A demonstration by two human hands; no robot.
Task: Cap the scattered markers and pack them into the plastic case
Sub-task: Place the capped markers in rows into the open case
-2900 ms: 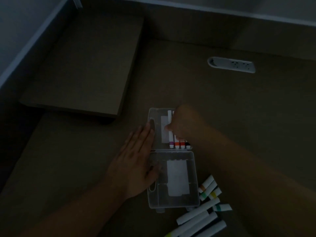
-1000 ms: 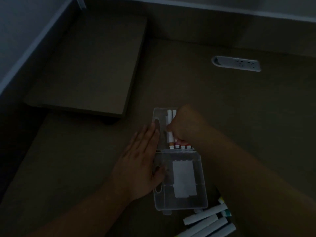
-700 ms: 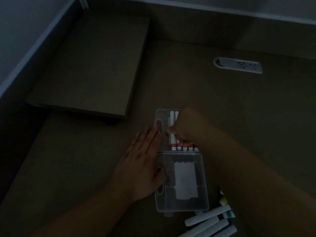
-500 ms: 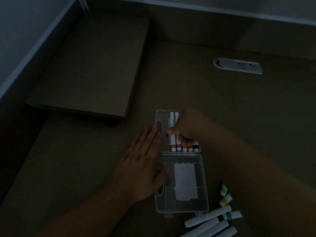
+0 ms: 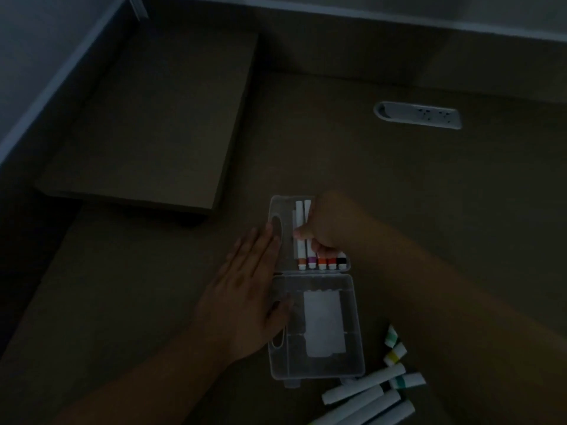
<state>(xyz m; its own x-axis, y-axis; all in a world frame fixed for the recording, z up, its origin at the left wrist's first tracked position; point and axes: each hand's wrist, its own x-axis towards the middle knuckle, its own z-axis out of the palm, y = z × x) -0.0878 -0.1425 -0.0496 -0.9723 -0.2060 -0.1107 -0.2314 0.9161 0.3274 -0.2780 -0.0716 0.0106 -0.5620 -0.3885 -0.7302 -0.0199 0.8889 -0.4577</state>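
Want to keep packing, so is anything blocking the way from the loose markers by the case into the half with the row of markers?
Partly. The right hand and forearm lie across the far half of the case, over the packed markers. The loose markers lie beside the near half. Open space remains at the left, beside the left hand.

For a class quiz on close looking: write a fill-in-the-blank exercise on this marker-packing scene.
1. The plastic case lies ____ on the desk.
2. The left hand rests ____ beside the case.
3. The packed markers show ____ coloured ends.
4. The rightmost packed end is ____.

Missing words: open; flat; five; black
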